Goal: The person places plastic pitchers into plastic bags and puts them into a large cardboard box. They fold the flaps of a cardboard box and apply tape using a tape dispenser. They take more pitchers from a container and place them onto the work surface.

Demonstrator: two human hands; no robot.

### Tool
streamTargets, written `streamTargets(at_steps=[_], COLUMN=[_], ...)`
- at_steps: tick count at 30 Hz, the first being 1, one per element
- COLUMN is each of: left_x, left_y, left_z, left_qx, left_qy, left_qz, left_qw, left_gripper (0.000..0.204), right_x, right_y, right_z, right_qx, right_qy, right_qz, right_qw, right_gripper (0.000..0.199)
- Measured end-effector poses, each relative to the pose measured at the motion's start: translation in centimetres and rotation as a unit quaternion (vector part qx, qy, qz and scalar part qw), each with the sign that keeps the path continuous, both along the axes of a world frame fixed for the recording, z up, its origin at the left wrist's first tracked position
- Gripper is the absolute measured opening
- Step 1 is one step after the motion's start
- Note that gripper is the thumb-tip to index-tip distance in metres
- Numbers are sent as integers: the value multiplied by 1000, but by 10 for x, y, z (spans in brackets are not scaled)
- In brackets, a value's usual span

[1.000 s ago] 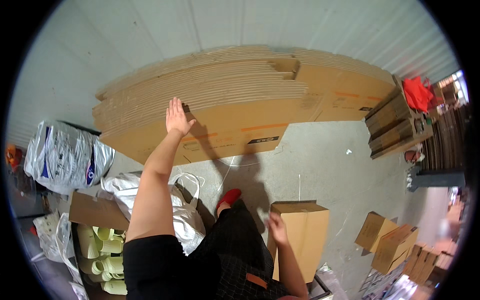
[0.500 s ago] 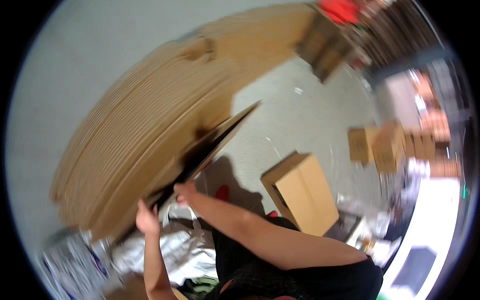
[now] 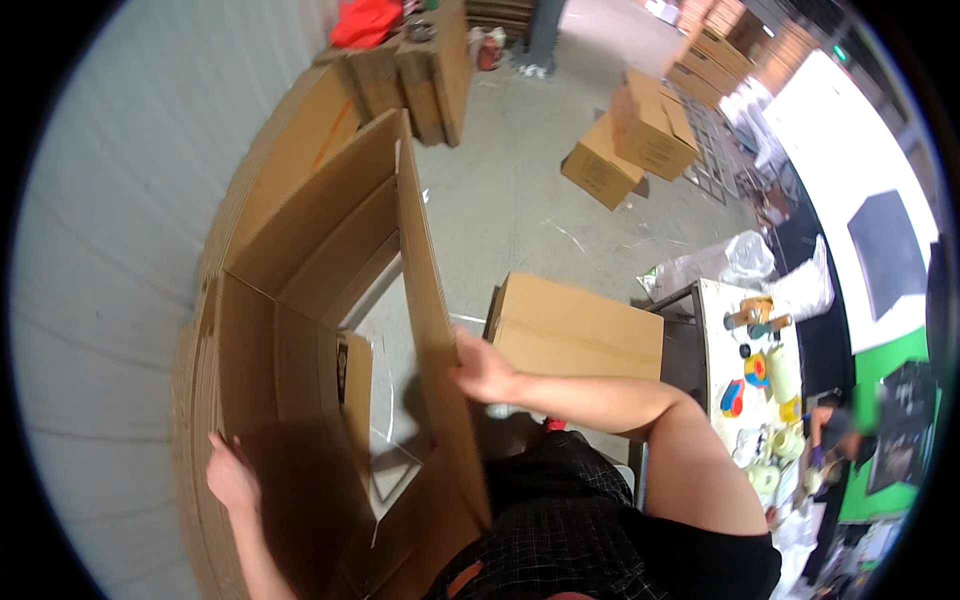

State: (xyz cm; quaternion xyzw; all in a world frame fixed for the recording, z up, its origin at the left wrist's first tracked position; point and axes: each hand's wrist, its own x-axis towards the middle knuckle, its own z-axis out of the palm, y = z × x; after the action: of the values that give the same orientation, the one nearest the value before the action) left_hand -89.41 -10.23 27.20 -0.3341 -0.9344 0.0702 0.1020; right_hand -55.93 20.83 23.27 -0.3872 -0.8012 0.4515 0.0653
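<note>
Between my hands stands a large brown cardboard box (image 3: 300, 235), unfolded into a tube, with grey floor showing through its far end. My left hand (image 3: 233, 478) is closed on the edge of its left wall, thumb along the rim. Against the outside of the right wall, my right hand (image 3: 485, 369) grips the panel, and its fingertips are partly hidden. A stack of flat cardboard (image 3: 205, 345) leans along the pale wall just beyond the left side of the box.
A closed carton (image 3: 580, 325) stands right of my right hand. Beyond it are two more cartons (image 3: 652, 130). A white table (image 3: 712, 330) with tape rolls and bottles runs along the right, with a person (image 3: 830, 435) beside it. A red bag (image 3: 366, 22) lies on stacked cardboard at the back.
The flattened box has been opened out into a tube. My hands have moved apart, left hand leftward and right hand rightward, and the view has swung to the right.
</note>
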Motion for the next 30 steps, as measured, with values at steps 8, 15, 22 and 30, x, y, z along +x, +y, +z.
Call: streamTargets(at_steps=[8,15,22,30], left_x=[10,138,316,453], left_y=[337,547,639,604], left_z=[110,221,122,54], left_qx=[103,86,7,268], left_qy=[-59,-77,-495,-204], left_qz=[-83,-172,-283,-576], left_qw=[989,978,821,745], left_gripper=[35,42,29,60], right_x=[215,371,497,434], right_y=[205,314,307,27], right_z=[98,209,184,111], right_qx=[-82,-2,378,257], right_qy=[77,-23,-294,-244], right_qz=[-26,-113,-227,-563], right_qw=[993,993,848,747], right_gripper=[42,18,50,97])
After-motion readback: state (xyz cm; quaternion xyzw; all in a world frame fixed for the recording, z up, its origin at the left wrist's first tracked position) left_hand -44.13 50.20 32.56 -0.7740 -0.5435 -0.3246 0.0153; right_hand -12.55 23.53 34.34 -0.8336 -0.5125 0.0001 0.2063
